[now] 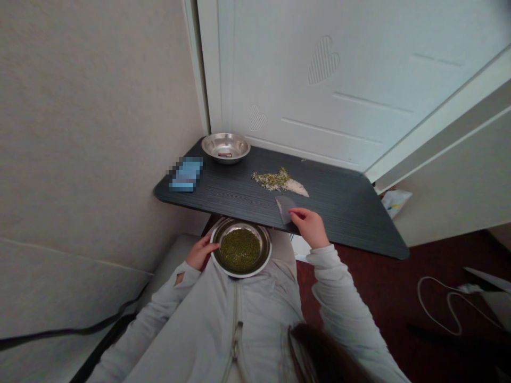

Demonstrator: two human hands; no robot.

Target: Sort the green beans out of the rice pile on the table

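A round, shiny steel bowl (265,246) of mung beans (239,250) is held on the lap (282,256) by the left hand (199,253), thumb over the rim, other fingers partly hidden. A thin translucent plastic sheet (283,210) is pinched by the right hand (310,227), near loose beans and white grains (273,182) on the dark, grained tabletop (347,213).

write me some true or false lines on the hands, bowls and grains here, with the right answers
1. The left hand is at the rim of the bowl of green grains. True.
2. The right hand holds a metal spoon. False: the right hand pinches a thin, see-through sheet.
3. The other steel bowl stands on the dark table. True.
4. The bowl of green grains stands on the dark table. False: it is at the person's lap.
5. A loose grain pile lies on the dark table. True.
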